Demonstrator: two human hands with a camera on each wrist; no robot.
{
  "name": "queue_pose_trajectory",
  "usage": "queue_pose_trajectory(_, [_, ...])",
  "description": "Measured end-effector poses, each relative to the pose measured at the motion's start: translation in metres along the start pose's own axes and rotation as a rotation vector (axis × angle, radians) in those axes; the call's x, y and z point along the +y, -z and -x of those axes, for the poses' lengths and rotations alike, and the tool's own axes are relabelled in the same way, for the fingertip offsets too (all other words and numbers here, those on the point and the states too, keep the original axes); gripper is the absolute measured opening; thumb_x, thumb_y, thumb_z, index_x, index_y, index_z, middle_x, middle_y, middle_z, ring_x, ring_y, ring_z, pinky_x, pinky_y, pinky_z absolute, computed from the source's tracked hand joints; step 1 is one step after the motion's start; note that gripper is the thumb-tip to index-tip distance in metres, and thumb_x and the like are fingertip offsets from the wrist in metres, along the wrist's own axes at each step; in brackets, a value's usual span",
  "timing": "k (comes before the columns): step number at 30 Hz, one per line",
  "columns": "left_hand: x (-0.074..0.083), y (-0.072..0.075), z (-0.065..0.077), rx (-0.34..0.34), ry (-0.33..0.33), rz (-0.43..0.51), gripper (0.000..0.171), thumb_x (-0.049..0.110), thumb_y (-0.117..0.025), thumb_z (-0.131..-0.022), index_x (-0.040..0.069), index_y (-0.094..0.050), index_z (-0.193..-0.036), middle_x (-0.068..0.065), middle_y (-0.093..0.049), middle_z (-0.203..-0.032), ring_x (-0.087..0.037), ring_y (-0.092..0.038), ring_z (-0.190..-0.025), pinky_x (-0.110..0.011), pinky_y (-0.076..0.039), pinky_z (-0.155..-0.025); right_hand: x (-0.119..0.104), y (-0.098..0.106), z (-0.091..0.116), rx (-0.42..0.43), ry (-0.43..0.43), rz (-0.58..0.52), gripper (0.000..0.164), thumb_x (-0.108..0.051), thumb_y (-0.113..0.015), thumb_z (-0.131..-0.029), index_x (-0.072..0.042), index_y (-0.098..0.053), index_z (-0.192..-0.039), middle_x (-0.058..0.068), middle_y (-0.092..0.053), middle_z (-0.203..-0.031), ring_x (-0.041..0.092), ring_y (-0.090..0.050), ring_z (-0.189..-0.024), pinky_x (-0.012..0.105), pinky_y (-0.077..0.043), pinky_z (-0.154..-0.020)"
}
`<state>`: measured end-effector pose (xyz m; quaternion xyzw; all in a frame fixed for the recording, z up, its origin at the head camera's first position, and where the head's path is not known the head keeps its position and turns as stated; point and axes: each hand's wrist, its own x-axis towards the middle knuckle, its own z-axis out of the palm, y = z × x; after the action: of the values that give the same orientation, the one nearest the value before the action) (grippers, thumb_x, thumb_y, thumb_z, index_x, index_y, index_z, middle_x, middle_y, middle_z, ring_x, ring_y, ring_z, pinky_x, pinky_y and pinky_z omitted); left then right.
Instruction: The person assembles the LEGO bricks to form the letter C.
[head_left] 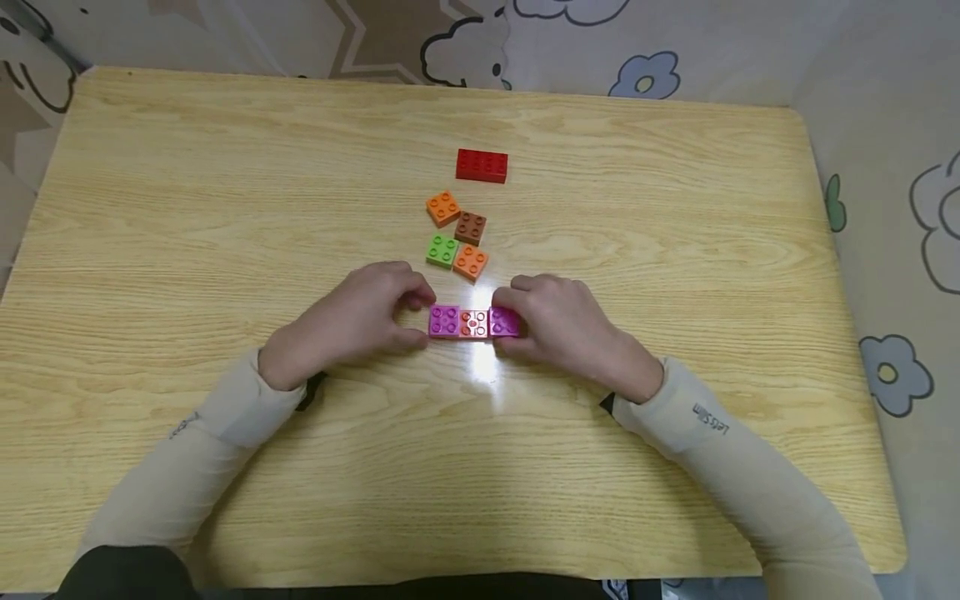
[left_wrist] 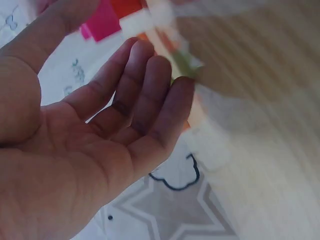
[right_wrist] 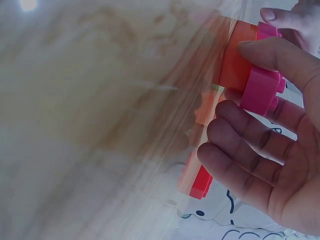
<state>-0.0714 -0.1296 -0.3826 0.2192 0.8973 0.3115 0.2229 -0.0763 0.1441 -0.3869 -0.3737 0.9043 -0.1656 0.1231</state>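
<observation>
A long orange-red building brick (head_left: pixel 473 324) lies on the table before me, with one pink brick (head_left: pixel 444 321) on its left end and another pink brick (head_left: pixel 505 322) at its right end. My right hand (head_left: pixel 561 321) pinches the right-hand pink brick between thumb and index finger, its other fingers loosely bent below in the right wrist view. Around the left end, my left hand (head_left: pixel 356 312) is spread in a loose C, fingertips right beside the brick. The left wrist view shows its palm bare and the pink brick (left_wrist: pixel 104 22) near the thumb.
Beyond the hands lie small square bricks: a green one (head_left: pixel 442 250), an orange one (head_left: pixel 470 262), a brown one (head_left: pixel 470 227) and another orange one (head_left: pixel 443 208). A long red brick (head_left: pixel 482 166) is farther back. Patterned walls (head_left: pixel 720 50) border the table's far and right edges.
</observation>
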Motion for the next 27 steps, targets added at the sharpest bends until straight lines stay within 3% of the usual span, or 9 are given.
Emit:
queue_pose_trajectory(2, [-0.003, 0.006, -0.001, 0.007, 0.038, 0.010, 0.038, 0.008, -0.090, -0.089, -0.004, -0.074, -0.121, -0.013, -0.072, -0.112, -0.030, -0.067, -0.107, -0.048, -0.052, -0.101, 0.000, 0.000, 0.000, 0.001, 0.002, 0.002, 0.037, -0.027, -0.092, -0.088, -0.005, -0.077, -0.113, 0.006, -0.068, -0.092, 0.022, -0.062, -0.077, 0.038, -0.054, -0.065])
queue_pose_trajectory(5, [-0.007, 0.014, -0.006, 0.073, 0.084, 0.029, 0.035, 0.005, -0.087, -0.092, -0.005, -0.072, -0.122, -0.015, -0.070, -0.112, -0.031, -0.066, -0.106, -0.048, -0.053, -0.098, 0.000, 0.000, 0.000, 0.002, 0.005, 0.002, 0.037, -0.027, -0.093, -0.088, -0.005, -0.077, -0.113, 0.006, -0.068, -0.093, 0.022, -0.063, -0.077, 0.039, -0.054, -0.065])
queue_pose_trajectory(8, [-0.010, 0.017, -0.015, 0.159, 0.090, 0.044, 0.038, 0.003, -0.087, -0.092, -0.005, -0.070, -0.126, -0.016, -0.068, -0.112, -0.032, -0.064, -0.105, -0.047, -0.053, -0.097, 0.000, 0.000, 0.000, 0.004, 0.005, 0.000, 0.037, -0.027, -0.093, -0.088, -0.005, -0.077, -0.113, 0.006, -0.069, -0.093, 0.022, -0.063, -0.077, 0.039, -0.054, -0.065])
queue_pose_trajectory(11, [-0.012, 0.018, -0.025, 0.203, 0.081, 0.053, 0.044, 0.003, -0.087, -0.093, -0.005, -0.068, -0.131, -0.016, -0.067, -0.112, -0.031, -0.061, -0.105, -0.047, -0.050, -0.097, 0.000, 0.000, 0.001, 0.007, 0.005, -0.001, 0.036, -0.026, -0.093, -0.087, -0.005, -0.077, -0.112, 0.006, -0.069, -0.093, 0.022, -0.063, -0.077, 0.039, -0.054, -0.065])
queue_pose_trajectory(17, [-0.014, 0.018, -0.042, 0.204, 0.069, 0.014, 0.051, 0.004, -0.085, -0.092, -0.002, -0.065, -0.138, -0.014, -0.064, -0.109, -0.030, -0.058, -0.101, -0.046, -0.048, -0.095, 0.001, -0.001, 0.001, 0.011, 0.012, 0.000, 0.036, -0.026, -0.093, -0.087, -0.005, -0.077, -0.112, 0.006, -0.069, -0.092, 0.022, -0.064, -0.076, 0.038, -0.054, -0.064])
queue_pose_trajectory(27, [-0.012, 0.017, -0.054, 0.169, 0.049, -0.031, 0.048, 0.002, -0.084, -0.092, -0.006, -0.068, -0.136, -0.016, -0.065, -0.107, -0.032, -0.058, -0.099, -0.046, -0.050, -0.092, 0.002, -0.002, 0.001, 0.022, 0.022, 0.003, 0.035, -0.026, -0.093, -0.086, -0.006, -0.076, -0.109, 0.005, -0.067, -0.089, 0.021, -0.062, -0.073, 0.037, -0.053, -0.061])
